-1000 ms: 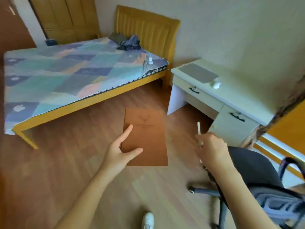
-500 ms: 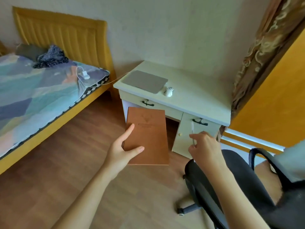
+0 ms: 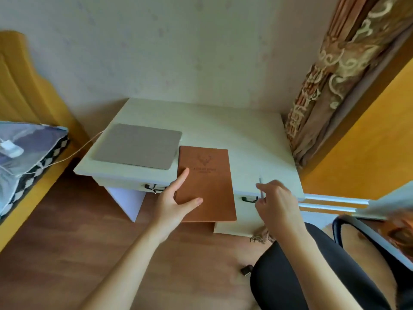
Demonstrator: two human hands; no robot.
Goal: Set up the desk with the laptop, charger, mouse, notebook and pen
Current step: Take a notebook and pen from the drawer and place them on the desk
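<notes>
The left hand grips the brown notebook at its lower left corner, thumb on the cover and index finger stretched up along the left edge. The notebook's long axis runs up the frame, towards the wall. Its upper half overlaps the front part of the white desk in the picture while the lower half hangs out past the drawer front; whether it touches the top or is held just above it cannot be told.

The right hand is curled around a thin pale pen, whose tip pokes up from between the fingers, just right of the notebook and above the right drawer handle.

The closed grey laptop lies at centre left on the desk, its right edge just beside the notebook's upper left corner. A thin charger cable runs off its left side to a white adapter on the bed at far left (the mouse is hidden or out of view).

The move ahead looks like a short push up the frame: the bare desk lies straight beyond the notebook and off to the right, towards the curtain. That room is wide; the only tight edge is the laptop on the left, so the notebook wants to go up or slightly right. The black chair sits at lower right, under the right forearm
</notes>
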